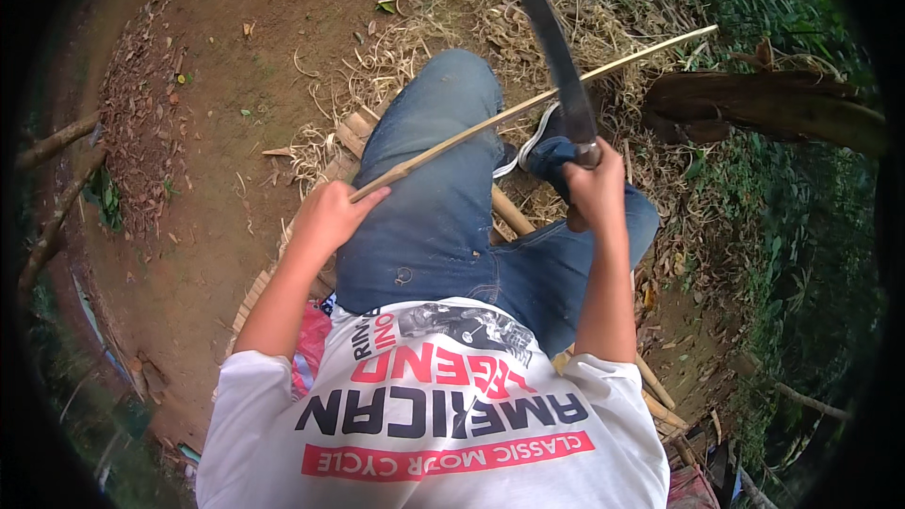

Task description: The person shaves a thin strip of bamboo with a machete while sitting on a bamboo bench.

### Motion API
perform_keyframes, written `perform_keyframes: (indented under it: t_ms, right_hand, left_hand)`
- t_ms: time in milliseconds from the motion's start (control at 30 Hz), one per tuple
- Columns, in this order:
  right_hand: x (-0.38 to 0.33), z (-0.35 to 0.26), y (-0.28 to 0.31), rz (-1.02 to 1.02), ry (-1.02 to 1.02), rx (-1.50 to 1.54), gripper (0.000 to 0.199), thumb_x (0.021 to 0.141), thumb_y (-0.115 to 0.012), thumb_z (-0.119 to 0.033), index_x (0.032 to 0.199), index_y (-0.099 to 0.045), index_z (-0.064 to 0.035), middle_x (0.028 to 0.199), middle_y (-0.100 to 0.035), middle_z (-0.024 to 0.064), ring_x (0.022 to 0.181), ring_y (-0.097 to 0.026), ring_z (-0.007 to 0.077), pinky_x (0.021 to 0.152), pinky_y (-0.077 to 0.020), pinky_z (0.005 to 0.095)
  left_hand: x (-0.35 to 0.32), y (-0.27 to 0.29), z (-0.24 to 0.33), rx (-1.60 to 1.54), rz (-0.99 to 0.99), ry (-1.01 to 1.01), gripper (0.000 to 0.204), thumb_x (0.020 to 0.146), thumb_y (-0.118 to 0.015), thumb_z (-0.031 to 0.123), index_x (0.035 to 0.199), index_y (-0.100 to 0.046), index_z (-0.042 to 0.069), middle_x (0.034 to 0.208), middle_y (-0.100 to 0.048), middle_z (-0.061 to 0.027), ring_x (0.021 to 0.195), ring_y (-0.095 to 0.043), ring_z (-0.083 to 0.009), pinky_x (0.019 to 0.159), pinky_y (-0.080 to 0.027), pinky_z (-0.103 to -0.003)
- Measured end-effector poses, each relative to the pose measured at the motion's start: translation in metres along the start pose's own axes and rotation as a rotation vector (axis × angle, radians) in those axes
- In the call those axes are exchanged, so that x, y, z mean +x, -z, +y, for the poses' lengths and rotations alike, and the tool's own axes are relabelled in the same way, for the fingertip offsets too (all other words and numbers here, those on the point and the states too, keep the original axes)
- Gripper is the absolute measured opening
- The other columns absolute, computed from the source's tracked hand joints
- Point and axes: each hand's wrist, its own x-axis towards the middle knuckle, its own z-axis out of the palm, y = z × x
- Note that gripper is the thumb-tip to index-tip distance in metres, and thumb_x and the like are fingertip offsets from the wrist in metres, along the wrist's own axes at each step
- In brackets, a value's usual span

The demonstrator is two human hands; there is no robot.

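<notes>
My left hand (327,214) is closed around the near end of a long, thin bamboo strip (452,139). The strip slants up to the right, above my jeans-covered thigh, and its far end reaches over the ground. In my right hand (598,190) is the handle of a machete (556,47), gripped in a fist. Its long dark blade points away from me and passes in front of the strip; whether the two touch, I cannot tell.
I sit on a bamboo-slat bench (353,132). Curly pale shavings (415,71) and dry leaves litter the dirt ground (217,28) ahead. A thick brown log (764,106) juts in from the right beside green plants (773,0). Branches (61,212) stand at the far left.
</notes>
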Motion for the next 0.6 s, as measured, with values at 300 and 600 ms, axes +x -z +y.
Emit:
perform_keyframes:
  t_ms: [300,600]
  right_hand:
    - [0.005,-0.029,0.017,-0.064,-0.219,0.095,0.02,0.071,-0.066,0.002,0.09,-0.062,0.0028,0.071,-0.064,0.0076,0.063,-0.062,0.0187,0.06,-0.0481,0.0321]
    - [0.015,-0.026,0.027,-0.152,-0.286,0.141,0.024,0.072,-0.067,0.004,0.095,-0.061,0.003,0.079,-0.066,0.0104,0.065,-0.06,0.0152,0.061,-0.0494,0.0298]
  left_hand:
    - [0.004,-0.003,0.001,-0.047,-0.035,0.003,0.071,0.083,-0.064,0.061,0.068,-0.064,-0.008,0.061,-0.057,-0.0277,0.065,-0.063,-0.0427,0.063,-0.049,-0.047]
    - [0.005,-0.007,0.001,-0.056,-0.007,0.019,0.076,0.081,-0.062,0.066,0.063,-0.064,-0.007,0.066,-0.061,-0.0291,0.072,-0.065,-0.0443,0.069,-0.052,-0.048]
